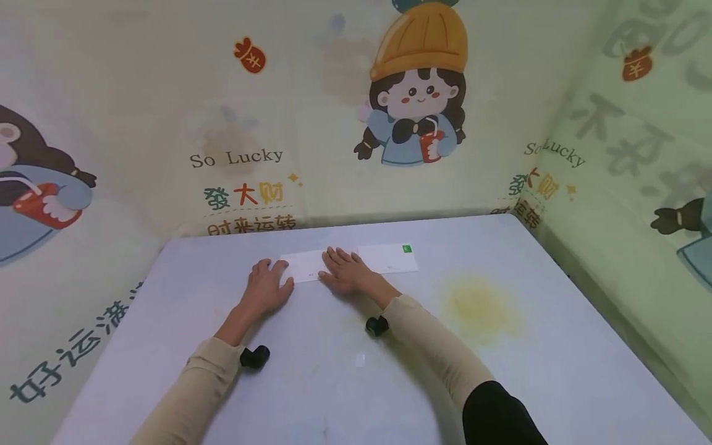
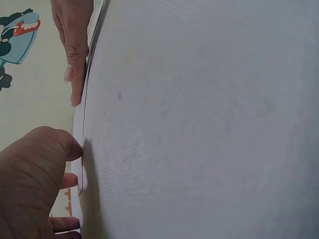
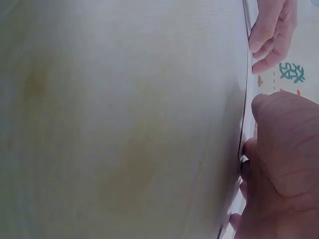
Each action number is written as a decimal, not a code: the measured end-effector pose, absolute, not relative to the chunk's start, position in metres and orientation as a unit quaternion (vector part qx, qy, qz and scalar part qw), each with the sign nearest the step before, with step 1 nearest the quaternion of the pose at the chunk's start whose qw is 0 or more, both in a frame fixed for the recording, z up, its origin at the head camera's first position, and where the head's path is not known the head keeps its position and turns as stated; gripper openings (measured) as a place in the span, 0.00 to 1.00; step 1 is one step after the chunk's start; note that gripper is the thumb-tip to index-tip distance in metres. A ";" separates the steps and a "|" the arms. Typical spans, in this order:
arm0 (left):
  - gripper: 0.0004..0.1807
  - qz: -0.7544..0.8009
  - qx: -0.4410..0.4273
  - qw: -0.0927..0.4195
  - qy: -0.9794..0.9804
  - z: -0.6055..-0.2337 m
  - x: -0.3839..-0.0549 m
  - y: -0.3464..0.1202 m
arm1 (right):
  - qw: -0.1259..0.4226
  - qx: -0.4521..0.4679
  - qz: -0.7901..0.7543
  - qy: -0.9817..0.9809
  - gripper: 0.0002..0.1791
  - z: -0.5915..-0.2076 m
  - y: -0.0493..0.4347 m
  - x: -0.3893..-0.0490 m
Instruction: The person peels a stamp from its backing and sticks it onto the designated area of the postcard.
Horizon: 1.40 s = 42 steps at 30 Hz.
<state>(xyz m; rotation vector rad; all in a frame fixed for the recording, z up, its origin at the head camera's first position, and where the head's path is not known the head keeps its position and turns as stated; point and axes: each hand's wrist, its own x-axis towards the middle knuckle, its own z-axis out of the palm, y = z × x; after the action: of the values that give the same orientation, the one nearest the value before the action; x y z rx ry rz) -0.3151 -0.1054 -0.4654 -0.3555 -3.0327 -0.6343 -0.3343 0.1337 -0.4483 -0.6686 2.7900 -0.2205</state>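
A white envelope (image 1: 387,258) with a green stamp at its upper right corner lies flat near the table's far edge. My right hand (image 1: 346,272) rests palm down across its middle, fingers stretched out, covering part of it. My left hand (image 1: 267,288) is at its left end, with the thumb and fingers spread and the fingertips down at the corner and on the tabletop. In the left wrist view the envelope (image 2: 81,169) shows edge-on as a thin strip beside the left thumb. The right wrist view shows the right hand (image 3: 284,154) low over the surface.
The white table (image 1: 334,395) has a yellowish stain (image 1: 478,306) to the right of the right hand. A small pale patch (image 1: 360,360) shows nearer the front. Walls with printed cartoon figures (image 1: 417,99) and lettering stand close behind and beside the table.
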 end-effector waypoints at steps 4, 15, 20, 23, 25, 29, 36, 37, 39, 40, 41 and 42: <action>0.29 -0.196 -0.121 0.015 -0.973 -0.462 -0.319 -0.104 | 0.133 -0.228 -0.086 0.961 0.38 -0.445 0.137 -0.334; 0.28 -0.202 -0.105 0.011 -0.974 -0.466 -0.315 -0.104 | 0.121 -0.245 -0.107 0.956 0.38 -0.450 0.139 -0.331; 0.29 -0.212 -0.107 0.017 -0.971 -0.465 -0.314 -0.104 | 0.090 -0.245 -0.144 0.955 0.37 -0.449 0.138 -0.333; 0.29 -0.222 -0.106 0.017 -0.969 -0.464 -0.314 -0.105 | 0.066 -0.242 -0.191 0.949 0.36 -0.448 0.138 -0.335; 0.30 -0.226 -0.104 0.015 -0.968 -0.465 -0.314 -0.105 | 0.053 -0.238 -0.240 0.939 0.34 -0.447 0.139 -0.334; 0.31 -0.236 -0.100 0.014 -0.967 -0.466 -0.313 -0.106 | 0.030 -0.227 -0.326 0.917 0.32 -0.446 0.141 -0.331; 0.32 -0.261 -0.105 0.030 -0.959 -0.466 -0.310 -0.105 | 0.005 -0.127 -0.467 0.875 0.31 -0.436 0.142 -0.314; 0.32 -0.266 -0.106 0.033 -0.958 -0.466 -0.310 -0.106 | 0.003 -0.114 -0.486 0.866 0.31 -0.435 0.142 -0.312; 0.32 -0.274 -0.107 0.038 -0.955 -0.466 -0.308 -0.105 | 0.002 -0.095 -0.528 0.844 0.31 -0.434 0.142 -0.310; 0.33 -0.278 -0.108 0.041 -0.954 -0.465 -0.307 -0.105 | 0.001 -0.090 -0.548 0.831 0.30 -0.434 0.142 -0.309; 0.33 -0.282 -0.108 0.043 -0.952 -0.464 -0.306 -0.105 | 0.002 -0.086 -0.570 0.817 0.29 -0.433 0.142 -0.308; 0.33 -0.285 -0.108 0.046 -0.951 -0.464 -0.305 -0.105 | 0.004 -0.083 -0.592 0.802 0.29 -0.432 0.143 -0.306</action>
<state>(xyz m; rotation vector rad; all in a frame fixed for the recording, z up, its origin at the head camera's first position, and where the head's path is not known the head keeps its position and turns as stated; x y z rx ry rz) -0.3045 -0.1052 -0.4636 -0.3307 -2.9048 -0.8696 -0.3064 0.1426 -0.4322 -0.2591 2.5125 -1.8532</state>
